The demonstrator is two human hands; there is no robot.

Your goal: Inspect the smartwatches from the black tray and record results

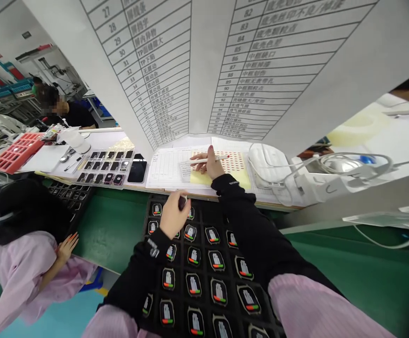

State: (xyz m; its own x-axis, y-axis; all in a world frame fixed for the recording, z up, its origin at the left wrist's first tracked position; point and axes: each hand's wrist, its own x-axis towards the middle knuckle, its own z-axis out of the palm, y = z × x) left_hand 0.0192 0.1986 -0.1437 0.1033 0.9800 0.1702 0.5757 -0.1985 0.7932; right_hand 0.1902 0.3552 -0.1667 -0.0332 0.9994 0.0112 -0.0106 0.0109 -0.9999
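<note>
Gripped small dark item (182,202) in L hand (172,213) above far part of tray (209,212), prob. to clear watches (193,284); held white pen (198,161) crosswise in R hand (212,163) over yellow sheet (244,171) beyond, prob. for ready use.

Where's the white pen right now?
Head view, slightly above centre: the white pen is in the right hand, above the yellow sheet with red marks.

The black watch tray (209,212) runs out of view at the bottom, its right side partly hidden under the right black sleeve (261,239). Over the tray's far end, the left hand (174,217) covers most of a small dark object (182,202); beyond the tray, the numbered paper list (169,70) is cut off at the top.
</note>
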